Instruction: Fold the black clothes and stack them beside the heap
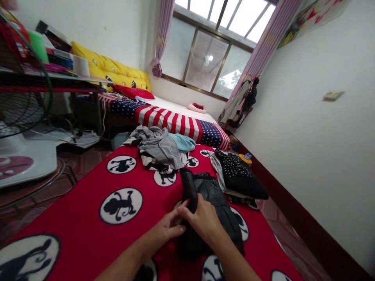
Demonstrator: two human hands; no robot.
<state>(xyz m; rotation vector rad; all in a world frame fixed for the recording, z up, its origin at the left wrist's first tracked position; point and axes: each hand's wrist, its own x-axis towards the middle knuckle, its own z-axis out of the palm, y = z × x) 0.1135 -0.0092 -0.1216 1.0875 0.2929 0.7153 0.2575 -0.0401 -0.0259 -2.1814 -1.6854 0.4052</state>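
Note:
A black, slightly shiny, leather-look garment point(215, 199) lies partly folded on the red bedspread point(158, 203), which carries white ovals with black figures. Its left part stands up as a raised fold. My right hand point(202, 216) is closed on that fold from above, its thumb reaching toward my other hand. At the fold's left edge, my left hand point(171, 224) pinches the black material between thumb and fingers. The fingertips of both hands nearly meet there. Whether the garment is trousers or a jacket I cannot tell.
Beyond the garment sits a loose heap of grey and light-blue clothes point(164, 144). To the right is a stack of folded clothes point(237, 171). A stool with a fan point(26, 156) stands left. Another bed point(175, 119) lies under the window; a wall rises at right.

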